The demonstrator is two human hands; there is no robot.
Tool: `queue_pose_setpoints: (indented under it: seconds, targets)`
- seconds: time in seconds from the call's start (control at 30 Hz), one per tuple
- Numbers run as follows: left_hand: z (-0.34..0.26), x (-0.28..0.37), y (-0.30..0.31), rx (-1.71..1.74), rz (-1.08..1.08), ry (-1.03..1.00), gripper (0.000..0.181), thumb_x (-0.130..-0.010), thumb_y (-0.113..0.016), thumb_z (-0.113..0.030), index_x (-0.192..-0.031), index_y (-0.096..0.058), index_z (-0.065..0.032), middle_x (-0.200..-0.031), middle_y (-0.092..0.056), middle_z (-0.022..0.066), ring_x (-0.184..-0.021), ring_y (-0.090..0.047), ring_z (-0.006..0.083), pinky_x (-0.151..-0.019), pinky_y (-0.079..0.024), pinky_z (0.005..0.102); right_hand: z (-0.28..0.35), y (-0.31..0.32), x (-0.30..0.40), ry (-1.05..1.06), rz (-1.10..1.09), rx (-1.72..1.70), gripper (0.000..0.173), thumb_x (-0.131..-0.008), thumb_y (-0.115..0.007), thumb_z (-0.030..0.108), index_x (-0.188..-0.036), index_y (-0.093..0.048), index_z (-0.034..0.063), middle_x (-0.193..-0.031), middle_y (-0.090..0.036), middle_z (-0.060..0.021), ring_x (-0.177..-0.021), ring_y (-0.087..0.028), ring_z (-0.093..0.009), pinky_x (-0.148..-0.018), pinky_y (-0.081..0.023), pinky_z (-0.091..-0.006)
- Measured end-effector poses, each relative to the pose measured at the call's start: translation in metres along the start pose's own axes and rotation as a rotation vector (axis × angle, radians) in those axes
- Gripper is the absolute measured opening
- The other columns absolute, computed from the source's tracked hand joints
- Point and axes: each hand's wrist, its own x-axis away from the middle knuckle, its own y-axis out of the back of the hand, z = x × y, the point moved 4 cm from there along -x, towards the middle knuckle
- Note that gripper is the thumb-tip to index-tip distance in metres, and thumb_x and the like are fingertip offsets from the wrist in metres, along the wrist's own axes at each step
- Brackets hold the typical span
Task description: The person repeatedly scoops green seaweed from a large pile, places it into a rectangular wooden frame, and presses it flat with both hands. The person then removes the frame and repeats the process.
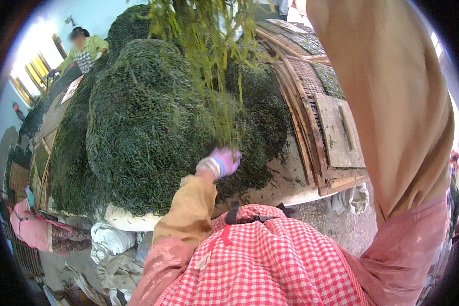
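My left hand (225,162), in a pale purple glove, is low in front of a big mound of dark green stringy seaweed (149,114). It is at the lower end of a hanging bunch of yellow-green strands (214,49); motion blur hides whether its fingers hold any. The bunch runs up past the picture's top edge, so what holds it there is hidden. My right arm (390,95) is raised in a tan sleeve, and its hand is out of view. Under the mound, part of a pale tabletop (290,164) shows, with scraps on it.
Stacked wooden mesh frames (300,99) lie right of the mound, with a flat board (338,130) on top. A co-worker (80,49) in green stands at far left. White sacks (113,239) lie below the table's left side. A pink-clad person (30,223) is at lower left.
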Motion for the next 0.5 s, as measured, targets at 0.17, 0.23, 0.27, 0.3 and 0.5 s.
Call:
queue_pose_setpoints:
  seconds: [0.17, 0.23, 0.27, 0.3, 0.5]
  targets:
    - [0.010, 0.006, 0.039, 0.696, 0.395, 0.315, 0.043, -0.098, -0.059, -0.033, -0.132, -0.061, -0.0057, -0.109, -0.073, 0.0125, -0.090, -0.070, 0.0208, -0.080, -0.056, 0.0348, 0.003, -0.019, 0.036, -0.111, 0.069, -0.404, 0.023, -0.083, -0.063, 0.019, -0.096, -0.076, 0.0053, -0.091, -0.073, -0.0164, -0.083, -0.071, -0.033, -0.075, -0.057, -0.0385]
    - [0.005, 0.019, 0.128, 0.625, 0.416, 0.450, 0.044, -0.097, -0.062, -0.030, -0.135, -0.060, -0.0078, -0.109, -0.073, 0.0107, -0.086, -0.070, 0.0154, -0.076, -0.056, 0.0284, 0.004, -0.021, 0.050, -0.170, 0.079, -0.582, 0.023, -0.082, -0.063, 0.020, -0.095, -0.076, 0.0042, -0.090, -0.073, -0.0174, -0.083, -0.071, -0.033, -0.076, -0.056, -0.0386]
    - [0.009, 0.025, 0.167, 0.619, 0.367, 0.521, 0.045, -0.097, -0.063, -0.028, -0.137, -0.059, -0.0089, -0.109, -0.073, 0.0097, -0.085, -0.070, 0.0128, -0.074, -0.055, 0.0252, 0.004, -0.021, 0.056, -0.204, 0.084, -0.661, 0.024, -0.082, -0.063, 0.020, -0.094, -0.075, 0.0037, -0.090, -0.073, -0.0180, -0.083, -0.071, -0.034, -0.076, -0.056, -0.0386]
    - [0.026, 0.032, 0.189, 0.701, 0.231, 0.570, 0.045, -0.097, -0.063, -0.032, -0.135, -0.061, -0.0075, -0.104, -0.074, 0.0098, -0.077, -0.069, 0.0127, -0.069, -0.055, 0.0261, 0.005, -0.019, 0.062, -0.232, 0.084, -0.741, 0.024, -0.082, -0.063, 0.020, -0.094, -0.075, 0.0032, -0.090, -0.073, -0.0185, -0.084, -0.070, -0.034, -0.076, -0.056, -0.0386]
    - [0.053, 0.012, 0.305, 0.535, -0.099, 0.664, 0.044, -0.098, -0.065, -0.039, -0.123, -0.066, -0.0030, -0.079, -0.072, 0.0085, -0.051, -0.061, 0.0125, -0.050, -0.051, 0.0289, 0.016, -0.038, 0.076, -0.333, 0.112, -1.018, 0.026, -0.079, -0.064, 0.020, -0.092, -0.075, 0.0000, -0.088, -0.072, -0.0216, -0.085, -0.070, -0.036, -0.078, -0.056, -0.0387]
